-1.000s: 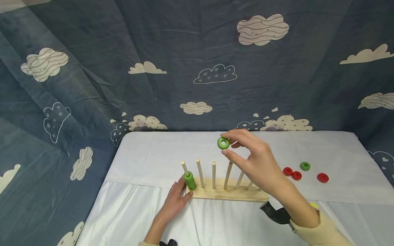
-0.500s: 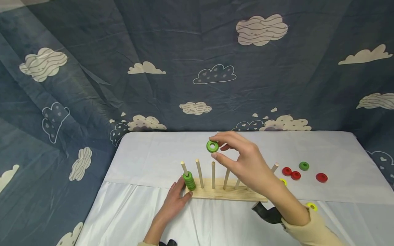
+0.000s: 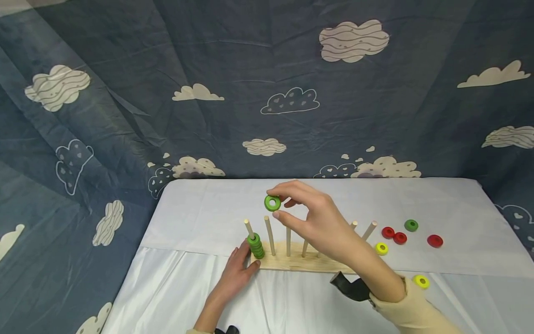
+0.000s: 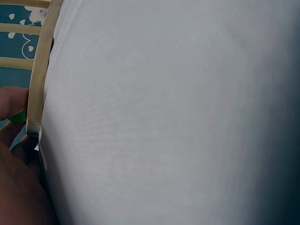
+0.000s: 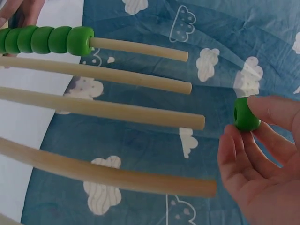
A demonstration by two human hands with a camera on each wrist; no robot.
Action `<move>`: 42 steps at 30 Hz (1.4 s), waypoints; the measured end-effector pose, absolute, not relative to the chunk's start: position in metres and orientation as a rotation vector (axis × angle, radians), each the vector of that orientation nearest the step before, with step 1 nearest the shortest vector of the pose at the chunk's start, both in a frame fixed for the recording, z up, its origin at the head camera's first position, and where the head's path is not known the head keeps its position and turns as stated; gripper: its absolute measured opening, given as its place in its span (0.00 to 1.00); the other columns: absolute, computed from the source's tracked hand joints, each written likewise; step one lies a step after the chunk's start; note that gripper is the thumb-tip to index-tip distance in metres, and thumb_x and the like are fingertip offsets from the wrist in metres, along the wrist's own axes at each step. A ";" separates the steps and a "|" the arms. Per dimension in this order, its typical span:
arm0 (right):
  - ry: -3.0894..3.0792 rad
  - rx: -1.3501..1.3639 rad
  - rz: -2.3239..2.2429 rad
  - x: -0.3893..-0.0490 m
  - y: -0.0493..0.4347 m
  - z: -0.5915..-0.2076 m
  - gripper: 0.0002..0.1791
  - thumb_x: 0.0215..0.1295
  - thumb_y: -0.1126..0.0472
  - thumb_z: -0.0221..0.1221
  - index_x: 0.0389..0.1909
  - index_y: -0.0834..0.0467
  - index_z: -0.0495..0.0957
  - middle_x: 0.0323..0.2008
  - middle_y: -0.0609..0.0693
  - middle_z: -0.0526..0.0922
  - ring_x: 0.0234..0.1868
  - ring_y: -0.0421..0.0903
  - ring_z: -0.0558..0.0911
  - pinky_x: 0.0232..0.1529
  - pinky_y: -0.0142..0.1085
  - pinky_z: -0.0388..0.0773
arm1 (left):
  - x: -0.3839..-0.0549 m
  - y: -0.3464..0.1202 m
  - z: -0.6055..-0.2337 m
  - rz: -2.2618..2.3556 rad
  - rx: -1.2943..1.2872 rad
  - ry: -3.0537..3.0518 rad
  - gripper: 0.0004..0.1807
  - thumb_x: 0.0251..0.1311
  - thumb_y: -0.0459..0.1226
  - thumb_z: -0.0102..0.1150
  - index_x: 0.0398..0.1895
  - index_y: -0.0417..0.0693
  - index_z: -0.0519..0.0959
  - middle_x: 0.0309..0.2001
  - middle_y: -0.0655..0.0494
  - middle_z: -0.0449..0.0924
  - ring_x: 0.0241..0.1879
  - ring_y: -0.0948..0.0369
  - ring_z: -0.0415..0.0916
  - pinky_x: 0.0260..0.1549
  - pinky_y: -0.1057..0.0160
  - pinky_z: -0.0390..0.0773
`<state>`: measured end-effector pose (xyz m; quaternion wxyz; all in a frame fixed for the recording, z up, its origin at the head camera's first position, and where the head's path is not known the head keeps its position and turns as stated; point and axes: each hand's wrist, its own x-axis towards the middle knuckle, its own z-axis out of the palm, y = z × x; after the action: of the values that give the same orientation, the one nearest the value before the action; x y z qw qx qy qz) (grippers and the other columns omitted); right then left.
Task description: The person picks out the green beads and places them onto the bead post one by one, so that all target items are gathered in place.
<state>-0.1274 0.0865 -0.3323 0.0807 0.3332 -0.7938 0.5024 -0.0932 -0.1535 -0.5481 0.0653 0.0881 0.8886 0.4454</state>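
Note:
A wooden peg stand (image 3: pixel 308 264) with a row of upright pegs rests on the white cloth. Its leftmost peg carries a stack of several green beads (image 3: pixel 256 246), and the peg's bare tip sticks out above them. My left hand (image 3: pixel 238 271) grips the stand's left end, thumb at the front and fingers behind, beside the stack. Between right thumb and fingertips, my right hand (image 3: pixel 310 215) pinches a green bead (image 3: pixel 272 203), its hole facing the head camera. In the right wrist view this bead (image 5: pixel 246 115) is apart from the pegs. The right hand and forearm partly hide the right-hand pegs.
Right of the stand lie loose beads: a yellow bead (image 3: pixel 381 248), another yellow bead (image 3: pixel 421 281) nearer the front, several red ones including a red bead (image 3: pixel 435 241), and a green bead (image 3: pixel 411 226). A dark cloud-print cloth (image 3: pixel 267 120) hangs behind the table.
My right hand has moved left and slightly down with the green bead, toward the left pegs. Both yellow beads and more right-hand pegs have come into sight. My left hand stays in place.

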 end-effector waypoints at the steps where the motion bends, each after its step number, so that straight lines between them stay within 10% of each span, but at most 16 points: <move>1: -2.377 1.004 1.510 -0.128 0.085 -0.332 0.22 0.61 0.67 0.67 0.56 0.50 0.79 0.52 0.38 0.79 0.50 0.37 0.78 0.51 0.34 0.78 | -0.093 -0.154 -0.548 1.341 0.258 2.675 0.36 0.66 0.41 0.56 0.75 0.41 0.59 0.74 0.42 0.56 0.74 0.49 0.51 0.72 0.45 0.41; 42: -2.687 1.282 1.316 -0.147 0.051 -0.327 0.19 0.63 0.67 0.65 0.55 0.57 0.79 0.47 0.41 0.83 0.45 0.37 0.80 0.48 0.30 0.77 | -0.095 -0.157 -0.546 1.333 0.291 2.647 0.35 0.67 0.41 0.56 0.76 0.46 0.58 0.75 0.47 0.55 0.75 0.52 0.48 0.72 0.47 0.40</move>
<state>-0.1471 0.0506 -0.3270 -0.0568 0.3933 -0.8241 0.4037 -0.0946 -0.1566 -0.5456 0.0818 0.0975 0.8859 0.4461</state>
